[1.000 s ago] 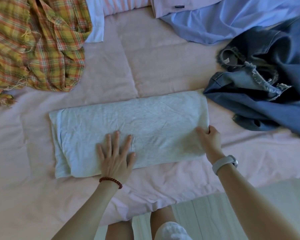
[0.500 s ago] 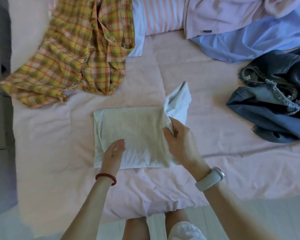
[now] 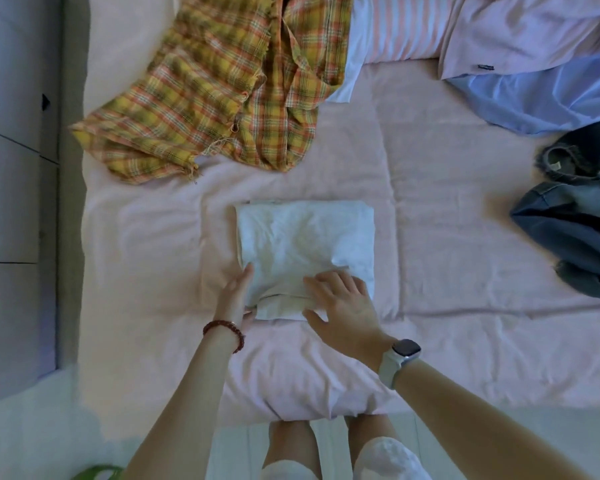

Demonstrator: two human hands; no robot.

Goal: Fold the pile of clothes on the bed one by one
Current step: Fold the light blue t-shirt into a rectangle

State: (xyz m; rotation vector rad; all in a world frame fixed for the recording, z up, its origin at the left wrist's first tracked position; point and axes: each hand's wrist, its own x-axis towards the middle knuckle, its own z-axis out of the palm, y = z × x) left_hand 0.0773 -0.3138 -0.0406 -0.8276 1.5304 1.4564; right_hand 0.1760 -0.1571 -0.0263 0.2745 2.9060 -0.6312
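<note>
Folded into a squarish packet, lying flat near the middle of the pink bed cover (image 3: 465, 271): a pale white-grey garment (image 3: 305, 237), several layers showing at its near-left corner. Left hand (image 3: 234, 296) pressed edge-on against the packet's near-left side, fingers straight and together, nothing clasped in it; a red bead bracelet (image 3: 224, 334) on that wrist. Right hand (image 3: 343, 306) laid palm down over the near-right corner of the packet, fingers spread and flat on the cloth, thumb out toward the near edge; likewise unclenched, pressing rather than gripping, with a pale-strapped watch (image 3: 400, 358) on the wrist. Further up the bed to the left, well apart from the folded piece: a yellow and orange plaid shirt (image 3: 215, 91), crumpled and unfolded, frayed threads at its hem. Beside it at the top, a pink-and-white striped garment (image 3: 399, 29), partly tucked under a lilac one (image 3: 520, 32); below the lilac, a light blue shirt (image 3: 548, 98) spread loose. At the right edge, a heap of dark denim (image 3: 575, 230) with a frayed edge, partly cut off by the frame. Bare knees and white shorts visible at the foot of the bed, pale floor beneath, grey cabinet (image 3: 11, 168) fronts along the left.
</note>
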